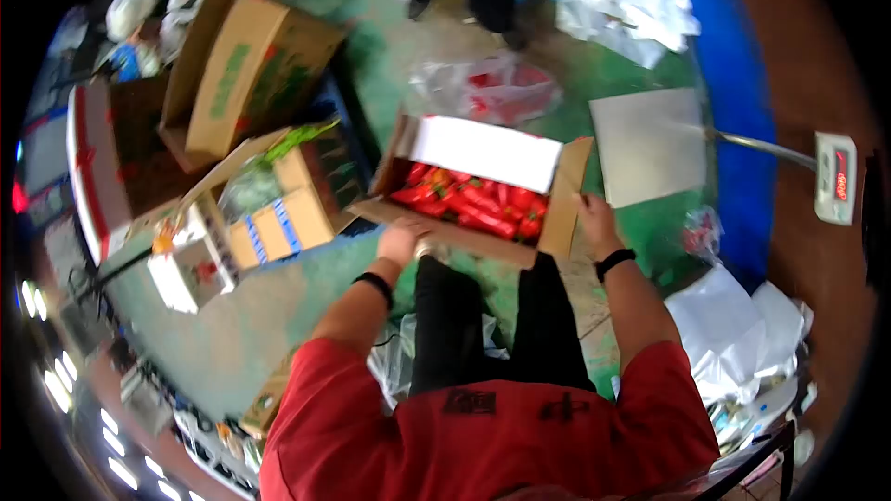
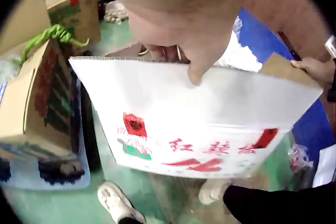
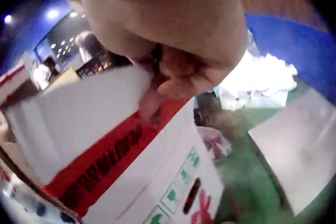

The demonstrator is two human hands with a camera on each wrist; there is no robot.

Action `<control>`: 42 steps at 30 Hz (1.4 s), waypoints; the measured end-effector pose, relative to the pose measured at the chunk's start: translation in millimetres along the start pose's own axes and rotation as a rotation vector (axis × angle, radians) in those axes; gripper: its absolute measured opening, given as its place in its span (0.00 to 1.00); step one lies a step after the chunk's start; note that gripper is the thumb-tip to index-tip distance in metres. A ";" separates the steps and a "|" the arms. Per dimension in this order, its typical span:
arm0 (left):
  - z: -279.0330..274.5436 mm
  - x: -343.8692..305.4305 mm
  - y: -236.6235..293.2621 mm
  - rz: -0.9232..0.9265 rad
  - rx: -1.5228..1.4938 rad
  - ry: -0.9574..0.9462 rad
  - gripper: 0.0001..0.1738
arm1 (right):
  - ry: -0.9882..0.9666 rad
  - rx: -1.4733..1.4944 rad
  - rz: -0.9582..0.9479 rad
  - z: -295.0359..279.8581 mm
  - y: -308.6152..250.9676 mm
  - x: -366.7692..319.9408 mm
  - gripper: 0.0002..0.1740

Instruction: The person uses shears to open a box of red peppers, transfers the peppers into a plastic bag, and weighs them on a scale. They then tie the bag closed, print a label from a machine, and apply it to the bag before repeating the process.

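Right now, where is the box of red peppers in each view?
Head: the pepper box, near the centre.
Left wrist: its white printed wall, across the middle.
Right wrist: its red-striped side, lower left to centre.
Shared landmark: the blue strip, right half of each.

"What sort of place is this?"
"Probably a produce market or a vegetable seller's packing area. There's an open carton [image 1: 483, 144] full of red peppers [image 1: 464, 204], and greens [image 1: 302, 137] poke from a second cardboard box [image 1: 311, 193]."
"What else shows it?"
"A flat pale plate [image 1: 648, 144] with a pole [image 1: 770, 148] leading to a lit digital display [image 1: 838, 178], like a platform scale. A filled plastic bag [image 1: 492, 88] lies on the green floor [image 1: 232, 343], and rows of bright lights [image 1: 58, 391] shine beyond."
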State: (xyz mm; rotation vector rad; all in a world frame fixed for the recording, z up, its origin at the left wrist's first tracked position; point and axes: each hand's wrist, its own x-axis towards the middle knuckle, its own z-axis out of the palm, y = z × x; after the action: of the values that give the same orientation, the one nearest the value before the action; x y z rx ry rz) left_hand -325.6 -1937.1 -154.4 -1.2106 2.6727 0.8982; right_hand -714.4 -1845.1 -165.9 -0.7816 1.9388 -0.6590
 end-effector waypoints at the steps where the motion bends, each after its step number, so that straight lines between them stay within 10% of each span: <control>1: 18.3 -14.5 5.8 -0.321 0.100 -0.423 0.12 | -0.003 0.106 -0.023 6.0 -10.0 5.0 0.20; 2: 38.2 -39.4 8.4 -0.281 -0.059 -0.241 0.13 | -0.025 -0.060 0.032 11.3 -8.3 11.8 0.22; 5: 32.6 -84.4 34.1 -0.400 -0.380 -0.601 0.15 | -0.178 -0.403 0.117 14.4 -5.3 -1.7 0.22; 14: -55.5 -203.9 -68.4 -0.675 -0.595 -0.145 0.11 | -0.142 -0.219 0.079 67.7 3.5 -129.9 0.20; 22: -117.0 -364.6 -140.1 -0.903 -0.758 0.305 0.12 | -0.423 -0.190 -0.007 162.8 -133.8 -225.8 0.18; 30: -60.7 -495.2 -100.2 -1.158 -0.863 0.341 0.10 | -0.464 -0.248 -0.185 195.6 -102.0 -152.9 0.18; 34: -93.4 -534.6 -91.4 -1.238 -0.898 0.280 0.10 | -0.359 -0.078 0.097 189.2 -84.6 -146.6 0.19; 42: -142.8 -576.9 -187.3 -1.261 -0.885 0.493 0.12 | -0.307 -0.042 0.213 224.1 -75.6 -165.4 0.16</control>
State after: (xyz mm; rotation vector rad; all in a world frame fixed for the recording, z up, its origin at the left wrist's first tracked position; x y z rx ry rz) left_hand 226.8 -1727.3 43.3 -2.9486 0.9495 1.5371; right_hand -432.9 -1801.0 -119.6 -0.6479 1.7270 -0.3476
